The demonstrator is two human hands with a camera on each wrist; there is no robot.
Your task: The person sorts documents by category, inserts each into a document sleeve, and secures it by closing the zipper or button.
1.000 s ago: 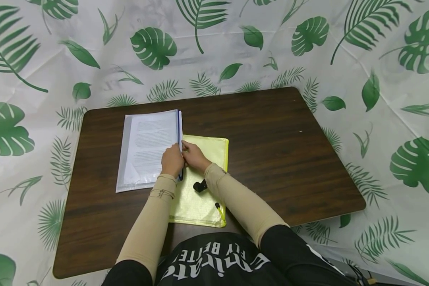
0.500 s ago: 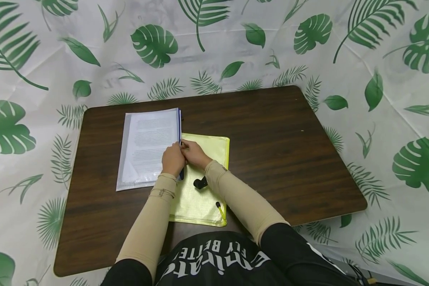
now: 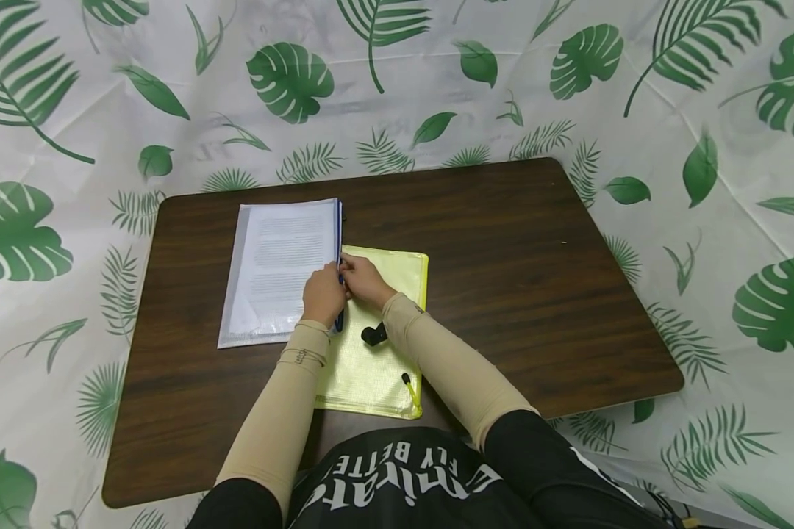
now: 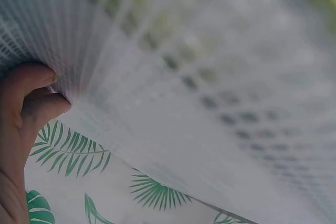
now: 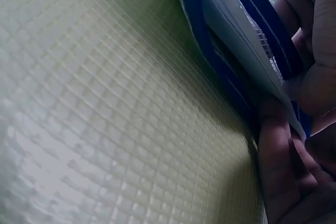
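Observation:
A clear mesh zipper pouch (image 3: 243, 323) with printed paper (image 3: 291, 239) inside lies on the left of the table. Its blue zipper edge (image 5: 202, 40) stands parted in the right wrist view, with pale sheets showing in the gap. My left hand (image 3: 323, 294) pinches the pouch near that edge; thumb and finger meet on the mesh in the left wrist view. Close beside it, my right hand (image 3: 367, 282) grips the same edge, its fingers curled at the opening. Some fingertips are hidden. Under both hands lies a yellow mesh zipper pouch (image 3: 364, 382).
The dark wooden table (image 3: 503, 279) stretches to the right. A black object (image 3: 373, 336) sits by the right wrist, over the yellow pouch. A yellow zipper pull (image 3: 410, 389) lies at that pouch's lower right corner. Leaf-patterned cloth (image 3: 437, 95) surrounds the table.
Both hands stay at the blue zipper edge, with only small finger shifts. The whole scene slides slightly to the right in the head view.

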